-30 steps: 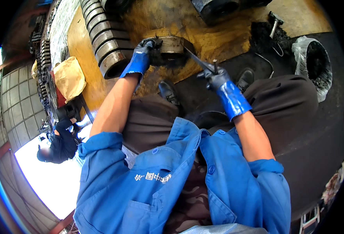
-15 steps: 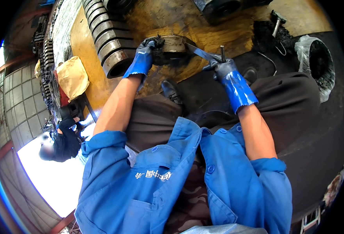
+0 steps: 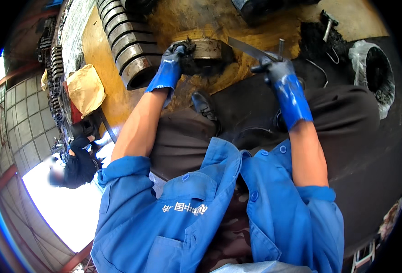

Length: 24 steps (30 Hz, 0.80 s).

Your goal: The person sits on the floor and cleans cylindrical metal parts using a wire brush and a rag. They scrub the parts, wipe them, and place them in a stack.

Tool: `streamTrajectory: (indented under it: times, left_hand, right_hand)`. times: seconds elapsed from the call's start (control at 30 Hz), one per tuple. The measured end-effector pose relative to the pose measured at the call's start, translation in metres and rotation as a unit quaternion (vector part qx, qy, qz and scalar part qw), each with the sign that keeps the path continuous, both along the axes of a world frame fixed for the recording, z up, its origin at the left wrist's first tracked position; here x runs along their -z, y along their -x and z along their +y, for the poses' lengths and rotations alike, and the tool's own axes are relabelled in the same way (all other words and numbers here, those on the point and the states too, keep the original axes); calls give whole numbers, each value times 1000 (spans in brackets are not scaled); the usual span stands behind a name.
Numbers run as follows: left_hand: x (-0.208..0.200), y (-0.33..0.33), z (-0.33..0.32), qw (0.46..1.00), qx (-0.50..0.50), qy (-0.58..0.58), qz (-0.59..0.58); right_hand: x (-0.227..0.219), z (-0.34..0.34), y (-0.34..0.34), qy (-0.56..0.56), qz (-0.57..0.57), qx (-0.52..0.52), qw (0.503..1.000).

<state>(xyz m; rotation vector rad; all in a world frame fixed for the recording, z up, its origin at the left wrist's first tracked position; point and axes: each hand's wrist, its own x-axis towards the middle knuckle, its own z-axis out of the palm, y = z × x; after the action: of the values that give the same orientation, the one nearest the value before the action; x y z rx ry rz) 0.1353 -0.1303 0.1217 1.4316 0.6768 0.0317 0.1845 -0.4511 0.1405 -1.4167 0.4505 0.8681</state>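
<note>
i've got both gloved hands up at the work, and here's how it stands: the left hand (image 3: 174, 58) is at the left side of a squat metal ring (image 3: 208, 49), fingers curled in against a black fibrous clump (image 3: 190, 49). whether they pinch that clump or only press on it, i can't tell from up here. over on the other side, i have the right hand (image 3: 279, 72) wrapped firmly around a long flat blade (image 3: 247, 48), which slants up and to the left so its tip sits just by the ring's right end. touching or not? i can't call it. a short dark rod (image 3: 281, 47) pokes up out of the same fist; i can't say if it belongs to the blade.

the ring itself rests on a stained yellow board (image 3: 365, 23), right between the hands. left of it i see a stack of metal rings (image 3: 135, 66) lying in a line, and further left a yellow paper bag (image 3: 86, 90). out right there's a hammer (image 3: 330, 28) by a heap of black shreds (image 3: 314, 40), a bent wire (image 3: 320, 73) below, then a plastic-lined bucket (image 3: 358, 59) with dark stuff inside. far left, a co-worker in dark clothing (image 3: 81, 160) is bent over.
</note>
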Motion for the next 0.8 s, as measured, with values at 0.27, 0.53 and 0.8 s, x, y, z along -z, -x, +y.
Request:
streamTrajectory:
  times: [0.27,0.53,0.8]
  left_hand:
    - [-12,0,10,998,52,1,24]
    - [-27,2,-45,996,48,-69,-32]
    - [-25,25,-25,999,-17,-26,-28]
  right_hand:
    - [9,27,10,6,-85,-16,996]
    - [99,-19,23,-81,-50,-95,991]
    - [86,6,28,-42,-98,-75,991]
